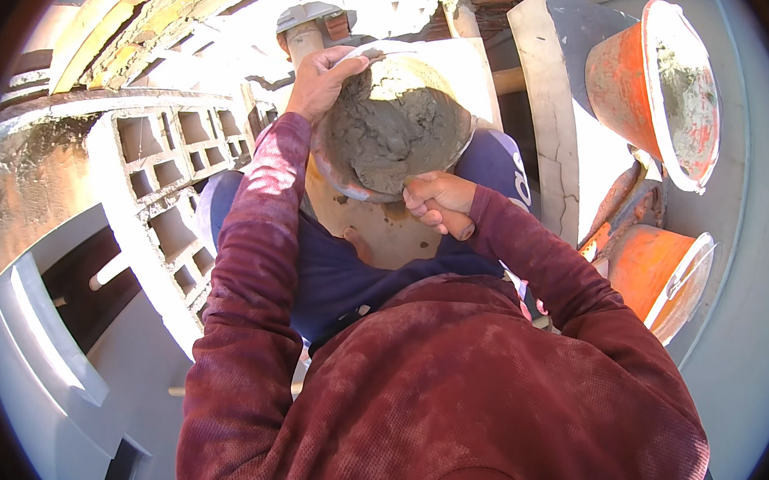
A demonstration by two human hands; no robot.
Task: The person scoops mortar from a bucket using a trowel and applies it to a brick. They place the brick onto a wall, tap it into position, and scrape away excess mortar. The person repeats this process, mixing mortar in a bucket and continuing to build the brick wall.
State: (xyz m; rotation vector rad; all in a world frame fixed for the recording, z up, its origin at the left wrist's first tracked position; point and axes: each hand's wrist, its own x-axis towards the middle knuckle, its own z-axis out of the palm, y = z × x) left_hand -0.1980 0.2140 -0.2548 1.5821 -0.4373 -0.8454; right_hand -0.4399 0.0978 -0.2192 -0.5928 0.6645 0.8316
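A bucket (326, 151) of wet grey mortar (383, 133) stands between my knees, sunlight falling across its far part. My left hand (318, 82) is closed on the far left of its rim, thumb on top. At the near right of the rim, my right hand (438, 201) is wrapped round the handle of a trowel (459, 228). The handle's rounded end sticks out below my fist. Its blade reaches into the bucket and is hard to make out against the mortar.
To the right a mortar-stained orange bucket (617, 75) lies tilted, with another orange bucket (652, 266) nearer me. Openwork masonry blocks (179, 185) stand at the left. Beside the right-hand buckets is a pale cracked slab (549, 118). A pale board (393, 241) with mortar spots lies under me.
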